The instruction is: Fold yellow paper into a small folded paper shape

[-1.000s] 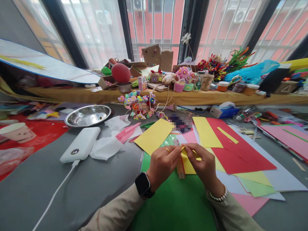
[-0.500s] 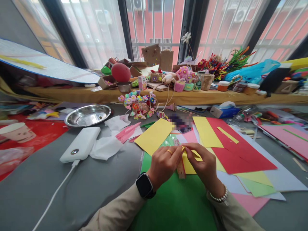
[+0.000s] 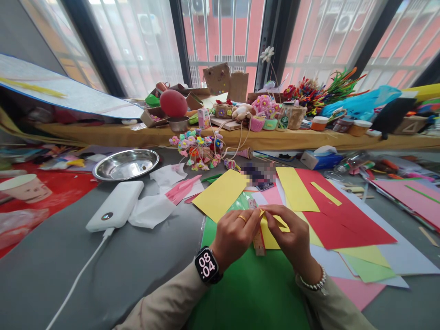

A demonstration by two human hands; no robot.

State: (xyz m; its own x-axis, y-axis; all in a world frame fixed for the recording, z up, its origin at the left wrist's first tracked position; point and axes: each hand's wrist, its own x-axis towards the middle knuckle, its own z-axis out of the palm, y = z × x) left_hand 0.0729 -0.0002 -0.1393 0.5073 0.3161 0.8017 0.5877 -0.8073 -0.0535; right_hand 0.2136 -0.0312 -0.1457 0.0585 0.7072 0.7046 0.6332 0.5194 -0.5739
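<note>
My left hand point(image 3: 235, 234) and my right hand point(image 3: 291, 233) meet over the green mat point(image 3: 250, 293), both closed in a pinch. Between their fingertips is a small folded piece of yellow paper point(image 3: 263, 212), mostly hidden by the fingers. Just beneath lies a larger yellow sheet point(image 3: 271, 239), with a ruler point(image 3: 260, 246) along its left edge, partly covered by my left hand. Another yellow sheet point(image 3: 220, 195) rests beyond my left hand. To the right of my right hand a red sheet point(image 3: 357, 224) carries a thin yellow strip point(image 3: 326, 193).
On the left are a white power bank point(image 3: 117, 206) with a cable, crumpled tissues point(image 3: 151, 211) and a metal plate point(image 3: 99, 172). Fuzzy craft flowers point(image 3: 197, 146) stand behind. Craft items crowd the ledge point(image 3: 144, 134) below the window. White paper point(image 3: 409, 256) lies to the right.
The watch face on my left wrist has lit up and shows the time. Both hands keep nearly the same pinch and position.
</note>
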